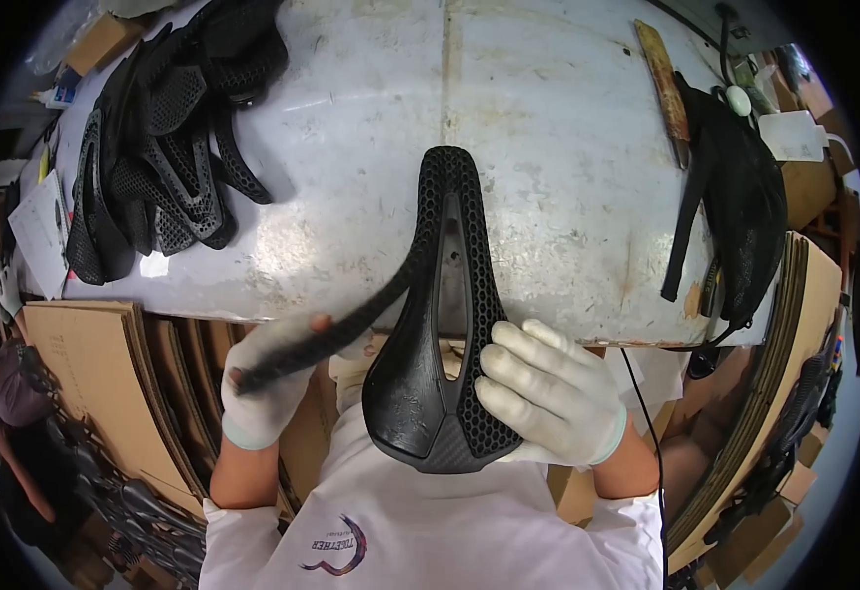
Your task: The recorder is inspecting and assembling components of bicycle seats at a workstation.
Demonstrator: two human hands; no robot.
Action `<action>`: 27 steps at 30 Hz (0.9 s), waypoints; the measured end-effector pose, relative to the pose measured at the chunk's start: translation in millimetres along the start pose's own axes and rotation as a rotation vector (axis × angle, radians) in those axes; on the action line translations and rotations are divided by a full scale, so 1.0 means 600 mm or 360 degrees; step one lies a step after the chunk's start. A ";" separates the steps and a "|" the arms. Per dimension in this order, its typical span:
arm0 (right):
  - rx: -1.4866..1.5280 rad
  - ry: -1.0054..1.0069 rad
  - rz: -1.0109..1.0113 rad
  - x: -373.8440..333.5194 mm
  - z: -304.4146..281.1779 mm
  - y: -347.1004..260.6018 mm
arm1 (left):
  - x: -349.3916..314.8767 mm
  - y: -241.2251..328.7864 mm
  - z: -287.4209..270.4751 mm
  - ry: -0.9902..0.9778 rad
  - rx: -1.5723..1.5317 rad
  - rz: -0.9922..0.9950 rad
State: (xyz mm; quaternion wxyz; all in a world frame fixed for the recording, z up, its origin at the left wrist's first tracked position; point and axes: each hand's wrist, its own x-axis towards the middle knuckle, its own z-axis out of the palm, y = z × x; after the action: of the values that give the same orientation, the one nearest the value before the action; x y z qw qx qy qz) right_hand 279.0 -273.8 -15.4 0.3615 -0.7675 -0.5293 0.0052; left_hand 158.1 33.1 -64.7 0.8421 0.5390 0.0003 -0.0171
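A black bicycle saddle lies in front of me, its narrow nose over the table and its wide rear near my chest. A long slot runs down its middle. Black honeycomb padding covers the nose and right wing. The left strip of padding is lifted away, baring the smooth, glossy left wing. My left hand, in a white glove with bare fingertips, is closed on the strip's free end, slightly blurred. My right hand, also in a white glove, grips the saddle's right rear edge, fingers on the padding and thumb hidden.
Several black honeycomb pads are heaped at the table's far left. At the right lie a worn wooden-handled tool and a black fabric bundle. Cardboard sheets stand on both sides. Another person is at far left.
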 end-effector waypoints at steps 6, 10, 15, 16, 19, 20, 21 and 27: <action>0.0015 -0.0002 0.0017 -0.003 0.006 -0.004 | 0.023 0.060 0.049 -0.0433 0.1402 0.0191; -0.0007 -0.0023 0.0025 -0.004 0.004 -0.005 | 0.032 0.075 0.052 -0.0526 0.1542 0.0204; 0.0002 -0.0059 0.0032 0.000 0.003 -0.003 | 0.040 0.084 0.062 -0.0533 0.1647 0.0236; -0.0013 -0.0073 0.0043 -0.003 0.002 -0.004 | 0.042 0.089 0.065 -0.0529 0.1646 0.0234; -0.0026 -0.0090 0.0048 -0.005 0.004 -0.004 | 0.052 0.107 0.075 -0.0570 0.1741 0.0253; -0.0026 -0.0088 0.0040 -0.005 0.005 -0.004 | 0.056 0.113 0.079 -0.0579 0.1761 0.0241; -0.0024 -0.0094 0.0043 -0.006 0.004 -0.004 | 0.058 0.114 0.081 -0.0589 0.1780 0.0229; -0.0031 -0.0083 0.0052 -0.007 0.008 -0.005 | 0.044 0.104 0.069 -0.0632 0.1798 0.0242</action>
State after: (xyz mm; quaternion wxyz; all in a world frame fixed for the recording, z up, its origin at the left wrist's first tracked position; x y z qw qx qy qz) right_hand 272.6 -274.1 -18.9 0.3401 -0.7792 -0.5259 0.0260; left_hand 185.6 21.0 8.9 0.4085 0.8878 -0.2047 -0.0547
